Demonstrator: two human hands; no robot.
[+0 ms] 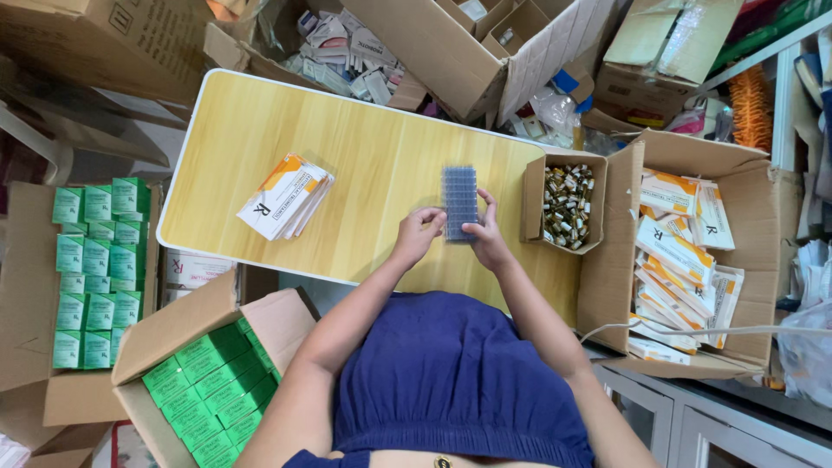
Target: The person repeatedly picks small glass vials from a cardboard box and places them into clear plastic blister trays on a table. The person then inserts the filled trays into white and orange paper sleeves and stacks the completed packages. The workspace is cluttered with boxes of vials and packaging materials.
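Both hands — left hand (419,232) and right hand (485,236) — pinch the grey-blue vial tray (460,201) in their fingers on the worktop (364,156), seemingly a filling step — vials from the small carton (535,198) look due

the person wears a dark blue sleeveless top of soft, slightly wrinkled cloth; it hangs loose over the torso. both arms are bare from the shoulder down; the left hand (418,232) and right hand (488,241) wear no gloves or rings.
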